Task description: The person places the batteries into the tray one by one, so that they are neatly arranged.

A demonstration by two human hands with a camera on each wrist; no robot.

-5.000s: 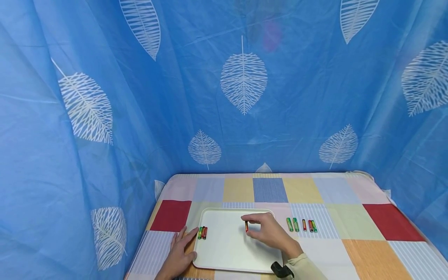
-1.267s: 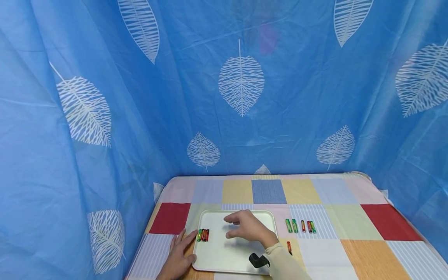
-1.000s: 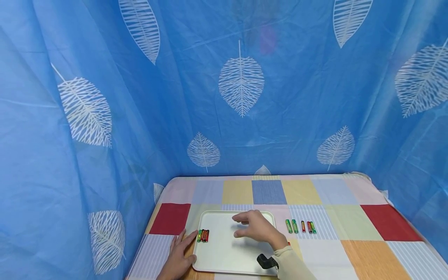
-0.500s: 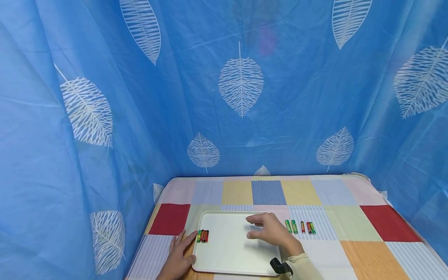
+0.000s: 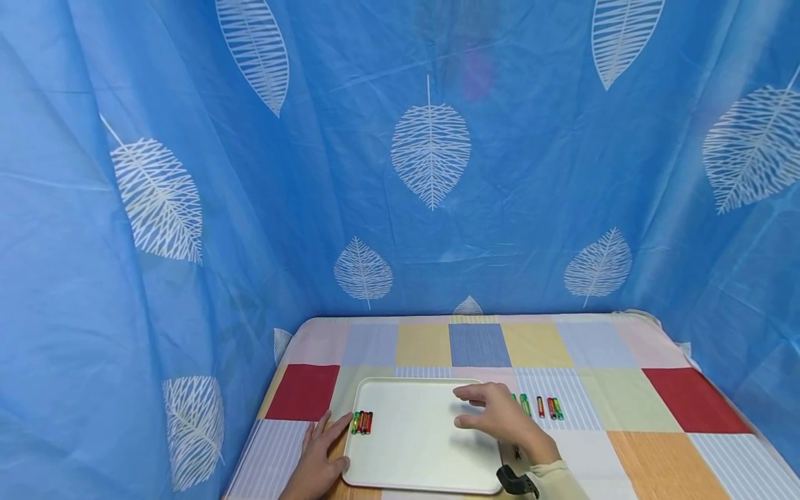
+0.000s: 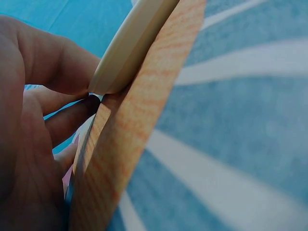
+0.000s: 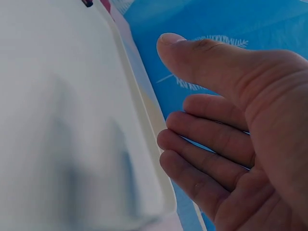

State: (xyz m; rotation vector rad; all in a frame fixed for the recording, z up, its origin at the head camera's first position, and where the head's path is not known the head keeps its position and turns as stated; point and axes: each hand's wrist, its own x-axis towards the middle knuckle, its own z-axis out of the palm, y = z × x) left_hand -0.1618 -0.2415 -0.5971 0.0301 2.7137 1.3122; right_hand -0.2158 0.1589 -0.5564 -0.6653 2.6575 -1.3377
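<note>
Left hand (image 5: 317, 457), fingers relaxed, unclenched, touches tray (image 5: 412, 444) at its left edge. Battery row (image 5: 362, 422) in tray, just right of those fingers. Right hand (image 5: 500, 420) hovers above tray's right side, fingers released, grasping nothing. Loose batteries (image 5: 540, 407) on surface (image 5: 590, 451), right of these fingers.

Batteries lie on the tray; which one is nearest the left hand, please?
The green battery at the row's left end; the other batteries lie farther right, away from the left hand.

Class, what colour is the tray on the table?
The tray is plain creamy white; it shows best in the head view.
</note>
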